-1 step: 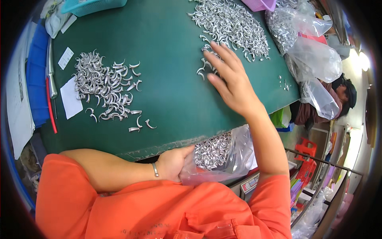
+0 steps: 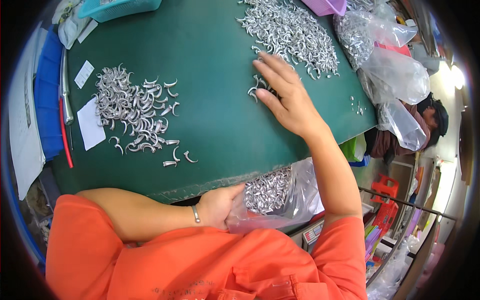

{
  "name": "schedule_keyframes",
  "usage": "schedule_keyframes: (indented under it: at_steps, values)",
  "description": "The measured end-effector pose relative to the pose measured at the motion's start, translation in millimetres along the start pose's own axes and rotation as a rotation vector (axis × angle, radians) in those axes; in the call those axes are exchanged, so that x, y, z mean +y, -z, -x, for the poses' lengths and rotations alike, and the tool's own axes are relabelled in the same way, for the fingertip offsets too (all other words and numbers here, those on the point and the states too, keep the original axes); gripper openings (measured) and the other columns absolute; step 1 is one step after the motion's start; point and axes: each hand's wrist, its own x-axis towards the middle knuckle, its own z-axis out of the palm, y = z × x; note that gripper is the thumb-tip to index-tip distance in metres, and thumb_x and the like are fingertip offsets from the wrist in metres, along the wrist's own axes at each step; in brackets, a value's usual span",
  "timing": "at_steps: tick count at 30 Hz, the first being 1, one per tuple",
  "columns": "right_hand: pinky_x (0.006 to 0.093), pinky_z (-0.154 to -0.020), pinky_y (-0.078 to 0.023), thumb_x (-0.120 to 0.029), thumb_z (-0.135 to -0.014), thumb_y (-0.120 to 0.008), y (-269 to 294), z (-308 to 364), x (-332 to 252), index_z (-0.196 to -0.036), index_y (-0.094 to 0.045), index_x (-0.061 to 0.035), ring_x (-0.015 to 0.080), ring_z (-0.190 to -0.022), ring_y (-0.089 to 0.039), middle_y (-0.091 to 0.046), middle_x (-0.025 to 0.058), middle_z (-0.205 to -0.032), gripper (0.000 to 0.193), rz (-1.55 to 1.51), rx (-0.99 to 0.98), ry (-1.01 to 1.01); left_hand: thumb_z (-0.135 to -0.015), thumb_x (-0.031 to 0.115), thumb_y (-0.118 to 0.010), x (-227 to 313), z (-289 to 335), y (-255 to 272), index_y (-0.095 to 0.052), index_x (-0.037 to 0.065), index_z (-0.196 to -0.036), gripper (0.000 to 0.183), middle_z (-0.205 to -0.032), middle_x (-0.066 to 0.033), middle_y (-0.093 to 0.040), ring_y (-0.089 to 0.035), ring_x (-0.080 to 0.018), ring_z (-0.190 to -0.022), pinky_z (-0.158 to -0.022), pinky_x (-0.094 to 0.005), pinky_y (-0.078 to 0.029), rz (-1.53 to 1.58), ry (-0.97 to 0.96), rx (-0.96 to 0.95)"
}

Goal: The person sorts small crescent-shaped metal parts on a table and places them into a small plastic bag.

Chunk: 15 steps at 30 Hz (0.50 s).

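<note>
My left hand [image 2: 218, 206] grips the rim of a clear plastic bag [image 2: 300, 197] at the table's near edge; some of its fingers are hidden by the bag. Inside the bag lie many small curved silvery metal pieces [image 2: 267, 192]. My right hand [image 2: 290, 95] is over the green table, palm down with fingers stretched and apart. Beneath and beside its fingers are a few loose curved metal pieces [image 2: 254, 92], partly covered by the hand. A large heap of the same pieces [image 2: 295, 32] spreads just beyond it.
Another heap of curved pieces [image 2: 132, 107] lies on the left, beside white paper [image 2: 91, 125]. A teal basket [image 2: 120, 10] and a purple basket [image 2: 327, 6] stand at the far side. Filled plastic bags [image 2: 395, 75] line the right edge. A person [image 2: 432, 120] is beyond them.
My right hand has shifted slightly to the left over the loose pieces. My left hand keeps its hold on the bag.
</note>
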Motion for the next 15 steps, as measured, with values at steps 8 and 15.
schedule_keyframes:
  at_steps: [8,15]
  values:
    - [0.0419,-0.103,-0.039,0.007,-0.084,-0.053,26.3,48.0,6.3,-0.114,-0.066,-0.0062,0.0328,-0.116,-0.054,-0.063,0.0100,-0.124,0.035,-0.359,-0.299,-0.055,-0.103,0.030,-0.037,-0.7,-6.4,-22.1,-0.059,0.007,-0.112,0.033,-0.094,-0.0022,-0.064,-0.065,-0.0166,-0.087,-0.076,-0.0382,-0.055,-0.035,0.026,0.400]
    - [0.0400,-0.094,-0.045,0.007,-0.081,-0.054,44.0,79.2,-7.3,-0.111,-0.066,-0.0036,0.0323,-0.107,-0.058,-0.064,0.0134,-0.115,0.034,-0.218,-0.020,-0.295,-0.103,0.029,-0.037,-6.1,-9.3,-27.9,-0.058,0.012,-0.088,0.031,-0.066,-0.0003,-0.053,-0.051,-0.0127,-0.052,-0.050,-0.0294,-0.044,-0.249,0.044,0.799]
